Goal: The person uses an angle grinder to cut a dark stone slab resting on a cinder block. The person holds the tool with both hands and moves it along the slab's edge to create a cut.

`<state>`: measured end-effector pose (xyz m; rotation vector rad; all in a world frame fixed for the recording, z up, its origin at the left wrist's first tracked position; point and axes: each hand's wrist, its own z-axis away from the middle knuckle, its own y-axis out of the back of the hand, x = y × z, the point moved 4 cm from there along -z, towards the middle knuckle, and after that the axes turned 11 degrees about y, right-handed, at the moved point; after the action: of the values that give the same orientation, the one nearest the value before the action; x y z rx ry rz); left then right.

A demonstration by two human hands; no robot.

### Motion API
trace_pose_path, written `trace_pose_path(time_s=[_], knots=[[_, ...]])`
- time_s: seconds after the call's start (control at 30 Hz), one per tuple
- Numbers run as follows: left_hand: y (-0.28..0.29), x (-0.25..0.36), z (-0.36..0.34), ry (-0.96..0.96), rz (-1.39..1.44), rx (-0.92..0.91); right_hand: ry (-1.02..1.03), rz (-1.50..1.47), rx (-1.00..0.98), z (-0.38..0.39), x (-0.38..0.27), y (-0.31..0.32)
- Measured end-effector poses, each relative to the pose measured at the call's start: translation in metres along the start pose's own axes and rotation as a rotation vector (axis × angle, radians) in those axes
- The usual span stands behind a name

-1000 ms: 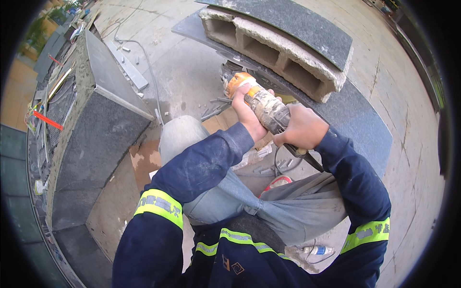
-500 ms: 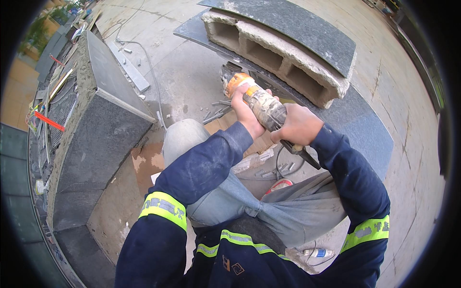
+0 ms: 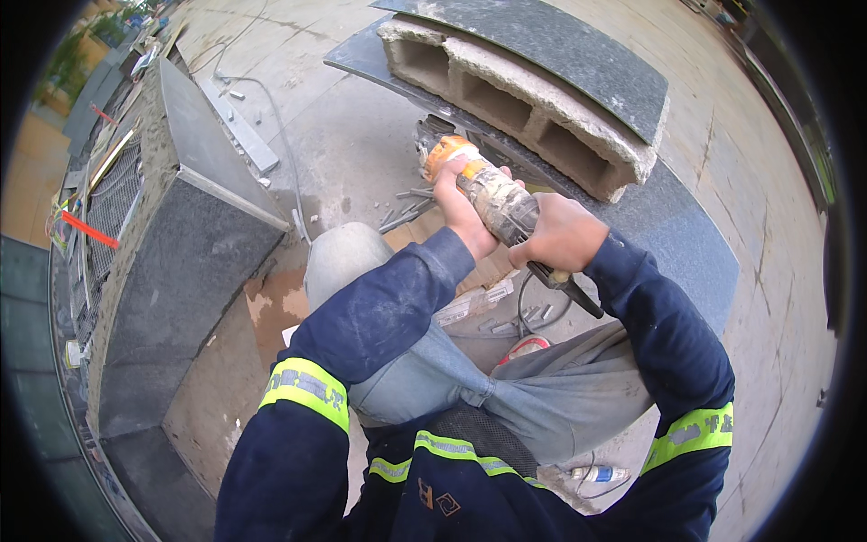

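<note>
Concrete floor point(image 3: 312, 117) right across the scene, pale, cracked and dusty. Over on the left, the wall point(image 3: 194, 248), faced in dark, finely speckled panels, with a rough mortar edge. Up ahead, the lower slab point(image 3: 677, 230), broad, flat and blue-grey, and on it the block point(image 3: 542, 104), coarse concrete, three boxy hollows in shadow. The upper slab point(image 3: 542, 50) lies across the top of that, grey and mottled.

And here's the grinder point(image 3: 488, 191), orange head, barrel caked in pale grime, held slantwise above the floor beside the lower slab; whether they touch, I can't tell. Left hand point(image 3: 466, 212) wraps the barrel just behind the head, right hand point(image 3: 567, 237) grips the dark rear end, both forearms reaching forward. Down below, little grey strips point(image 3: 413, 194) scattered about.
</note>
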<state>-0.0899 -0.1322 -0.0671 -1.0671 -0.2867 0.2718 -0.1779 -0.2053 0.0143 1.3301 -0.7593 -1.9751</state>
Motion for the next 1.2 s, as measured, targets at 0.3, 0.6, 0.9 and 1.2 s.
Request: trace_pose_path(time_s=[0.3,0.6,0.9,1.2], knots=[[-0.002,-0.010,0.007,0.009,0.005,-0.015,0.019,0.016,0.032,0.013,0.000,0.000],[-0.004,-0.021,0.016,0.032,-0.006,-0.026,0.028,-0.003,0.042,0.030,-0.007,0.002],[-0.007,-0.031,0.025,0.027,-0.009,-0.013,0.036,0.000,0.079,0.043,-0.008,0.003],[-0.006,-0.036,0.025,0.028,-0.016,-0.047,0.034,-0.003,0.094,0.049,-0.006,0.002]])
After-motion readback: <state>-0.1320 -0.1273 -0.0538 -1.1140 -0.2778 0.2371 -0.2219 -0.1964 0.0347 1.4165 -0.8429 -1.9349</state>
